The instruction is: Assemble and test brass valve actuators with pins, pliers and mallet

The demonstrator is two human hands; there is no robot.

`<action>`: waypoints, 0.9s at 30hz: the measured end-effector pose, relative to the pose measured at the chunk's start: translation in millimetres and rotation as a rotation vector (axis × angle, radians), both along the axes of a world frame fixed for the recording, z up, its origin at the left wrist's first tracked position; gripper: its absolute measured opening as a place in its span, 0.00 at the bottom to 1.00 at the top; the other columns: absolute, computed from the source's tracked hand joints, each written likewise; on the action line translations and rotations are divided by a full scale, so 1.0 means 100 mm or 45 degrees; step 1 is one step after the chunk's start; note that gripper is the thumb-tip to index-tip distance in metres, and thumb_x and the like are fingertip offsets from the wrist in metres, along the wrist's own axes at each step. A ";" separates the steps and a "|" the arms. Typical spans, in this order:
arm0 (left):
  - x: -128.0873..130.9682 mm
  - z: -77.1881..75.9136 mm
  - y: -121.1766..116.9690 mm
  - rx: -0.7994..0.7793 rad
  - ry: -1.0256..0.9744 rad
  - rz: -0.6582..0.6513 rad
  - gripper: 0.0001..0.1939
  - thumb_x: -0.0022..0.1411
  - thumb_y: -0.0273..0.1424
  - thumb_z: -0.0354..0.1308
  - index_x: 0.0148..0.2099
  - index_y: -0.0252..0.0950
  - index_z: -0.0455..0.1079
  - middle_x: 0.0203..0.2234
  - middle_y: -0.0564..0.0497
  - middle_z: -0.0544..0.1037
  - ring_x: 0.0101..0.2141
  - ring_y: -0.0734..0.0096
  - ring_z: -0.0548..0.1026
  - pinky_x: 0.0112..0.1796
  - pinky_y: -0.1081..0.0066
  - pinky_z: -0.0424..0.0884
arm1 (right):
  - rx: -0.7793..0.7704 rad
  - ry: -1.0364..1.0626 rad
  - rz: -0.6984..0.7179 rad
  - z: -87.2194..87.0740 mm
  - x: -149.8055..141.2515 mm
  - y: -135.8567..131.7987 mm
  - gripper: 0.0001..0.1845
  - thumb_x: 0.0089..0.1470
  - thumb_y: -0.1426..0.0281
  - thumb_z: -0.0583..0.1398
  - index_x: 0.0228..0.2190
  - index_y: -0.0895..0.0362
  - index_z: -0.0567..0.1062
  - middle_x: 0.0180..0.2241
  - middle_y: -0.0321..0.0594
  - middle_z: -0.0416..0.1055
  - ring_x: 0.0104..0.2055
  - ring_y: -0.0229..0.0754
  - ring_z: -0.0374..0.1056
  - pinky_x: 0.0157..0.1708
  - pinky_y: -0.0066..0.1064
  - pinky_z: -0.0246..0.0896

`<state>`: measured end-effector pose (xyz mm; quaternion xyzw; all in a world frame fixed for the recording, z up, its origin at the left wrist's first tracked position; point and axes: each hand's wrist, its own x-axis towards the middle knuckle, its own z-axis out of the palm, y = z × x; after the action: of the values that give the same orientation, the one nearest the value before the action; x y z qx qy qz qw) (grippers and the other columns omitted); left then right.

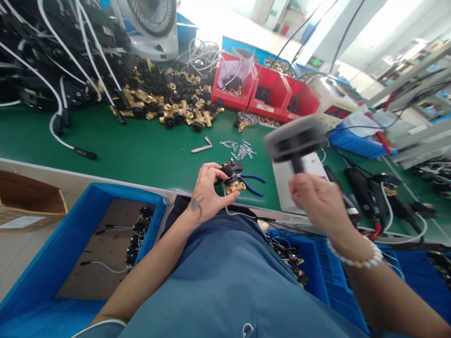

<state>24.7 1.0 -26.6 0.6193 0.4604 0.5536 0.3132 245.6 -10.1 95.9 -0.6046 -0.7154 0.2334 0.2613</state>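
Observation:
My left hand (210, 190) grips a small valve assembly (232, 177) with a black body, a brass fitting and a grey cable, low over the front edge of the green bench. Right beside the valve lie blue-handled pliers (254, 182). Raised to the right, my right hand (317, 202) is closed round the black handle of a T-shaped tool (296, 139). Its wide grey and black head is blurred, so its exact kind is unclear. Beyond the valve are a scatter of metal spring clips (243, 149) and a small bent metal piece (202, 146).
A heap of brass and black fittings (176, 101) covers the back of the bench (141, 145), beside red bins (236, 96) and a fan (151, 28). A white box (282, 180) sits below the raised tool. Blue crates (95, 192) with cabled parts stand below the front edge.

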 end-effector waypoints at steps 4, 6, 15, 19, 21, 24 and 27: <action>0.00 0.00 0.02 -0.008 -0.003 0.014 0.20 0.48 0.33 0.72 0.39 0.38 0.66 0.48 0.43 0.69 0.53 0.55 0.72 0.45 0.58 0.78 | -0.155 -0.349 0.203 0.03 -0.02 0.04 0.40 0.54 0.31 0.51 0.19 0.55 0.61 0.15 0.35 0.57 0.18 0.34 0.50 0.19 0.29 0.42; -0.01 0.00 0.03 -0.009 0.010 0.012 0.20 0.48 0.33 0.72 0.40 0.38 0.66 0.48 0.43 0.69 0.53 0.55 0.72 0.45 0.57 0.77 | -0.040 -0.171 0.074 0.07 -0.01 0.04 0.39 0.55 0.31 0.50 0.21 0.54 0.63 0.15 0.34 0.55 0.18 0.34 0.49 0.19 0.29 0.41; -0.03 0.02 0.04 -0.035 -0.014 0.015 0.21 0.47 0.33 0.73 0.38 0.38 0.66 0.48 0.44 0.69 0.52 0.57 0.72 0.43 0.61 0.77 | -0.132 -0.411 0.190 0.07 -0.04 0.05 0.40 0.55 0.31 0.49 0.19 0.54 0.61 0.15 0.35 0.56 0.18 0.35 0.51 0.20 0.29 0.42; -0.02 0.03 0.05 -0.018 0.003 -0.002 0.20 0.47 0.32 0.73 0.38 0.38 0.66 0.47 0.45 0.70 0.53 0.57 0.72 0.43 0.60 0.77 | 0.084 -0.096 -0.003 0.09 -0.02 0.05 0.37 0.60 0.34 0.48 0.22 0.54 0.64 0.16 0.33 0.55 0.18 0.34 0.50 0.20 0.29 0.44; -0.01 0.03 0.06 -0.007 0.017 0.012 0.20 0.47 0.32 0.73 0.38 0.37 0.66 0.47 0.45 0.70 0.52 0.56 0.72 0.44 0.59 0.76 | 0.012 -0.195 0.079 0.06 -0.04 0.06 0.38 0.59 0.33 0.48 0.21 0.54 0.63 0.15 0.34 0.56 0.18 0.34 0.50 0.20 0.29 0.45; 0.00 0.03 0.08 -0.006 0.034 0.032 0.20 0.46 0.32 0.73 0.37 0.37 0.66 0.46 0.44 0.70 0.51 0.56 0.72 0.44 0.58 0.76 | -0.125 -0.481 0.251 0.05 -0.04 0.07 0.39 0.56 0.32 0.48 0.19 0.54 0.60 0.14 0.35 0.56 0.17 0.35 0.50 0.20 0.30 0.42; 0.01 0.05 0.09 -0.003 0.055 0.022 0.20 0.46 0.31 0.74 0.37 0.37 0.67 0.45 0.44 0.71 0.51 0.55 0.73 0.45 0.56 0.76 | -0.031 -0.318 0.145 0.10 0.00 0.06 0.38 0.58 0.33 0.48 0.20 0.54 0.61 0.15 0.34 0.55 0.18 0.34 0.50 0.20 0.29 0.41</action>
<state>25.4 10.0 -21.8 0.6268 0.4730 0.5422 0.2991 245.8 -4.5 106.3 -0.5904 -0.7726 0.1795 0.1494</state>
